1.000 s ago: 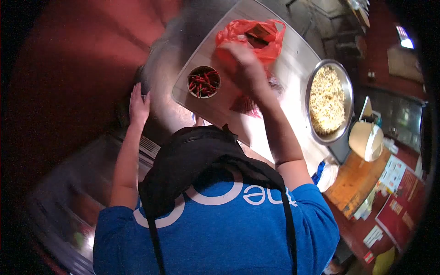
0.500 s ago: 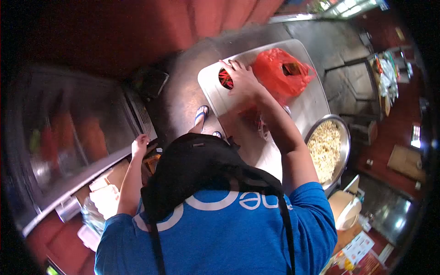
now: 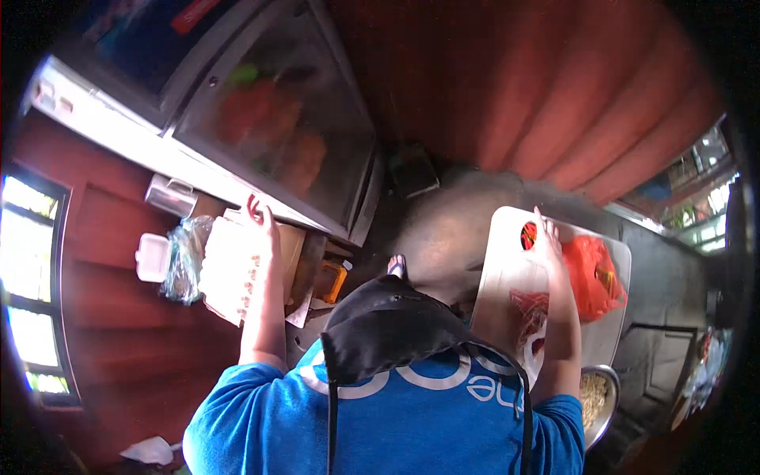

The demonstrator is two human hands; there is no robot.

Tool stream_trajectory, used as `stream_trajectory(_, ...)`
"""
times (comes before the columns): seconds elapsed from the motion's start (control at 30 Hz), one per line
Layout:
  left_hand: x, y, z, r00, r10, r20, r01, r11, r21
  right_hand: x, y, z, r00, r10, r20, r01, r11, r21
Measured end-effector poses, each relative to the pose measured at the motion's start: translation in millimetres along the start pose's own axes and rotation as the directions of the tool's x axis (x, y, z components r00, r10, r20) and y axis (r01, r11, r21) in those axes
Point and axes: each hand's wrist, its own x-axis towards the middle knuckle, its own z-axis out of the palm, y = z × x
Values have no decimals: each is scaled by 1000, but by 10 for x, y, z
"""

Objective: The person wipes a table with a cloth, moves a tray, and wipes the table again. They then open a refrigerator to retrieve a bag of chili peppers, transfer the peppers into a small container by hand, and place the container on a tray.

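My left hand [image 3: 261, 215] is raised with its fingers apart and slightly curled, holding nothing visible. It is near the lower edge of a glass-doored fridge [image 3: 273, 131], above a stack of pale, overexposed trays [image 3: 229, 273]. On the light table [image 3: 499, 273], my right hand [image 3: 548, 240] has its fingers extended beside a small round container of red chillies [image 3: 529, 235]. Whether the fingers touch its rim cannot be made out. To the right of that hand stands a red plastic bag [image 3: 590, 277], with green and yellow contents at its opening.
A steel bowl of pale chopped food [image 3: 595, 400] is near my right elbow. A second clear bag with red contents [image 3: 530, 313] lies on the table. At left are a crumpled plastic bag [image 3: 188, 257], a white foam box [image 3: 152, 257] and an orange-framed object [image 3: 331, 281].
My view has turned left, bringing the fridge and trays further into sight. My left hand has risen toward the fridge edge; my right hand stays beside the chillies.
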Motion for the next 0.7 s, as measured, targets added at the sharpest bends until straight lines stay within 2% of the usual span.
stream_trajectory(0.13, 370, 77, 202, 997, -57, -54, 53, 995, -79, -92, -66, 84, 991, 125, -51, -127, 991, -33)
stream_trajectory(0.2, 461, 96, 223, 993, -66, -95, 58, 995, -76, -236, -227, -58, 992, 112, -64, -108, 993, 53)
stream_trajectory(0.33, 597, 71, 268, 984, -59, -168, 52, 998, -46, -383, -367, -119, 988, 104, -116, -91, 989, 115)
stream_trajectory(0.37, 650, 0, 285, 985, -58, -163, 49, 997, -58, -434, -398, -123, 986, 115, -120, -96, 984, 152)
stream_trajectory(0.4, 772, -377, 272, 993, -100, -67, 88, 982, -164, -466, -415, -112, 986, 121, -112, -104, 984, 148)
stream_trajectory(0.43, 686, -292, 310, 993, -105, -57, 94, 982, -162, -474, -427, -109, 986, 131, -106, -114, 982, 153)
stream_trajectory(0.47, 578, -65, 353, 989, -84, -118, 72, 992, -101, -488, -441, -98, 984, 146, -99, -129, 979, 160)
stream_trajectory(0.5, 569, 168, 306, 987, -127, -96, 126, 992, -16, -489, -444, -50, 980, 155, -124, -142, 984, 112)
stream_trajectory(0.53, 565, 392, 268, 983, -170, -75, 175, 982, 72, -519, -360, 22, 979, 16, -203, 11, 991, 130)
stream_trajectory(0.57, 585, 160, 346, 988, -60, -142, 60, 998, -1, -585, -400, 1, 974, 6, -228, 22, 993, 120)
stream_trajectory(0.6, 701, -249, 381, 991, -128, -40, 126, 990, -66, -612, -398, 6, 979, 24, -201, -1, 993, 116)
stream_trajectory(0.63, 614, -265, 415, 979, -196, -50, 195, 980, -26, -624, -382, 48, 978, 48, -204, -25, 993, 115)
stream_trajectory(0.67, 581, -427, 432, 989, -146, -21, 148, 982, 122, -659, -354, 54, 978, 61, -199, -32, 989, 145)
stream_trajectory(0.7, 517, -551, 516, 971, -230, -59, 236, 960, 152, -671, -298, 87, 981, 91, -174, -62, 984, 165)
